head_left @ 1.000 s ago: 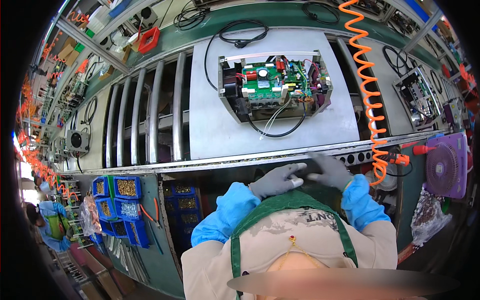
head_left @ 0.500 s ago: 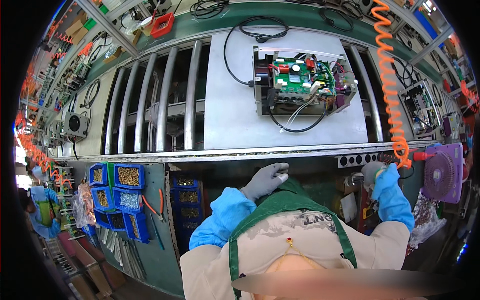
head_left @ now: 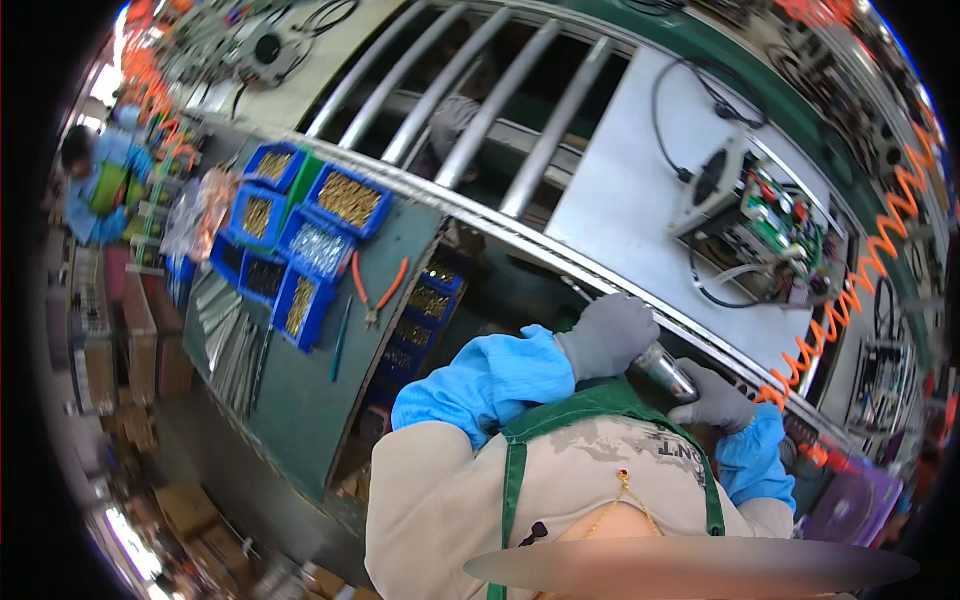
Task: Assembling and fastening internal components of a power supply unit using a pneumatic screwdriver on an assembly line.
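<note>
In front of my apron is a silver pneumatic screwdriver (head_left: pixel 664 374), with a thin bit pointing up and to the left. My left hand (head_left: pixel 614 332), in a grey glove, is closed around its front part. My right hand (head_left: pixel 714 396), also gloved, grips its rear end, close to the orange coiled air hose (head_left: pixel 826 330). Beyond the rail, an open-framed electronic unit (head_left: pixel 768 222) with a green circuit board and a black cable sits on a white board (head_left: pixel 622 200). Neither hand touches that unit.
Blue bins (head_left: pixel 346 198) of screws and small parts stand on the green side bench (head_left: pixel 390 240), with red-handled pliers (head_left: pixel 376 290) beside them. Metal rollers (head_left: pixel 500 100) lie left of the white board. A purple fan (head_left: pixel 852 508) is at lower right. Another person (head_left: pixel 100 185) works far left.
My view has turned left. The screwdriver has come from the far right to in front of me in my right hand, and my left hand has closed on its front.
</note>
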`<action>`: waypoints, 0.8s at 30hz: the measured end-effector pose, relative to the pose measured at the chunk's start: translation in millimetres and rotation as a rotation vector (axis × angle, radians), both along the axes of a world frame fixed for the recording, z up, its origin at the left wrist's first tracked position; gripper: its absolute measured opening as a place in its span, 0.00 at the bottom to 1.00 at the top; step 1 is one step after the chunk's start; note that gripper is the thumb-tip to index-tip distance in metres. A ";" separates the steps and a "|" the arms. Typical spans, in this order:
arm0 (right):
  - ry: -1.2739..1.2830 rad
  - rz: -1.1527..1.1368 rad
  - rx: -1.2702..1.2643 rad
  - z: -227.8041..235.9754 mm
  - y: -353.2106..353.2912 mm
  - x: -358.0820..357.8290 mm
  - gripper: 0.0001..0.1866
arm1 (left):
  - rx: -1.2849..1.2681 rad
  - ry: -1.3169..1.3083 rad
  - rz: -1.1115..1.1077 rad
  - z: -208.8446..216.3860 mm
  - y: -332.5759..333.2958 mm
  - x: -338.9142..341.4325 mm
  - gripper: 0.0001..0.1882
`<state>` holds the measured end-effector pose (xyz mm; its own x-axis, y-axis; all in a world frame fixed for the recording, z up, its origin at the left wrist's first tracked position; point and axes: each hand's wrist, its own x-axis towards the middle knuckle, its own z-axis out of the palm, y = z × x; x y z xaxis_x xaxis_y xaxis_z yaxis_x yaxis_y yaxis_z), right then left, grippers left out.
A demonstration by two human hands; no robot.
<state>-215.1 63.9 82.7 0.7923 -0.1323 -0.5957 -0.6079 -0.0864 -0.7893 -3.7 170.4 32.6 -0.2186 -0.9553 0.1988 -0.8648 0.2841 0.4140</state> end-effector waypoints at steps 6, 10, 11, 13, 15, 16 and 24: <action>0.034 -0.097 0.516 -42.8 25.0 65.4 0.40 | 0.092 0.057 0.182 -3.8 48.1 73.6 0.29; -0.004 -0.309 0.785 -48.9 37.9 75.0 0.44 | -0.083 0.004 0.953 -23.0 102.5 216.0 0.16; -0.030 -0.325 0.820 -51.0 42.8 77.9 0.47 | -0.117 0.059 1.195 -26.8 123.1 252.7 0.17; -0.024 -0.323 0.825 -49.3 50.0 85.1 0.48 | -0.043 -0.240 1.430 -39.7 162.0 310.9 0.15; -0.035 -0.339 0.817 -47.2 55.4 90.5 0.50 | 0.098 -0.330 1.525 -32.9 163.0 336.3 0.14; -0.040 -0.337 0.815 -48.0 59.4 92.8 0.50 | 0.331 -0.372 1.527 -30.4 163.2 344.7 0.15; -0.118 -0.320 0.660 -40.2 74.2 106.3 0.50 | 0.741 -0.319 1.514 -12.9 143.4 364.3 0.14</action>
<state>-108.8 138.1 42.4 0.8387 -0.0108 -0.5445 -0.4321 0.5956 -0.6772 360.6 313.8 19.7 0.9572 -0.1929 -0.2160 -0.2295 -0.9602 -0.1594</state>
